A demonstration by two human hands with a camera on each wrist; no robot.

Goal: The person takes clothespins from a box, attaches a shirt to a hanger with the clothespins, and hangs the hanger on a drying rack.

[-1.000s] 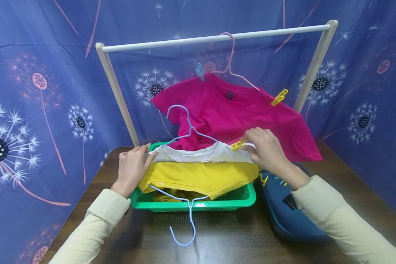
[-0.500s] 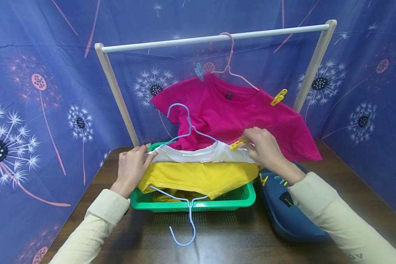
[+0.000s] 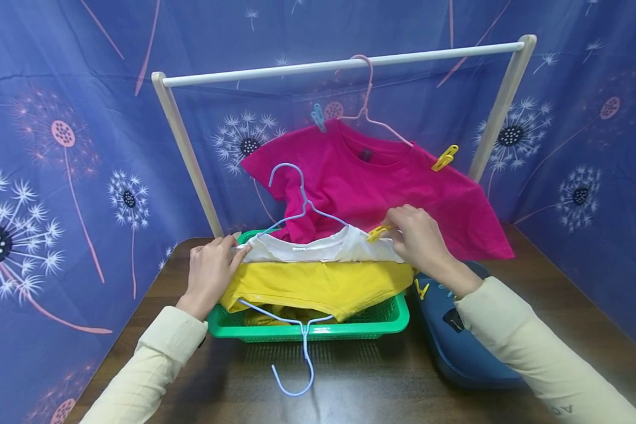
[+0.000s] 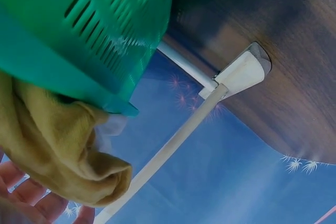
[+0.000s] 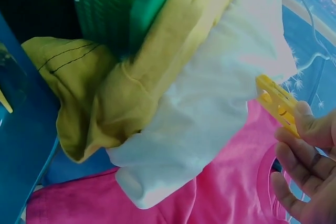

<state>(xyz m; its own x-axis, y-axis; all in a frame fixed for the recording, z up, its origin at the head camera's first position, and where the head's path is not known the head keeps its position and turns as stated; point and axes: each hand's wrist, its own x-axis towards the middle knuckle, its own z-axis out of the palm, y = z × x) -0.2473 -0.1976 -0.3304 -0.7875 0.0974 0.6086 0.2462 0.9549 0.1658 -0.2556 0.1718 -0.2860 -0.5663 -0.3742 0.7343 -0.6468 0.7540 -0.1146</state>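
Observation:
My right hand (image 3: 416,238) pinches a yellow clothespin (image 5: 275,103) between thumb and fingers, its tip on the shoulder of a white shirt (image 3: 365,250). My left hand (image 3: 212,268) grips the shirt's other shoulder, thumb on top. Out of the shirt's neck rises a light blue hanger (image 3: 305,203), its hook unattached. A yellow garment (image 3: 318,280) lies just in front of the white shirt, over the green basket (image 3: 344,331). Under that garment, a second blue hanger (image 3: 305,344) hangs its hook over the basket's front rim. The left fingertips (image 4: 52,205) show beneath yellow-brown cloth.
Behind stands a rack with a white bar (image 3: 275,70). From it a pink shirt (image 3: 360,188) hangs on a pink hanger (image 3: 368,94), with a blue clothespin (image 3: 318,117) and a yellow clothespin on its shoulders. A dark blue tray (image 3: 469,365) with several clothespins sits at the right.
My right hand and forearm have shifted slightly left, still pinching the clothespin at the shirt's shoulder. The left hand keeps its hold. The head view has moved a little.

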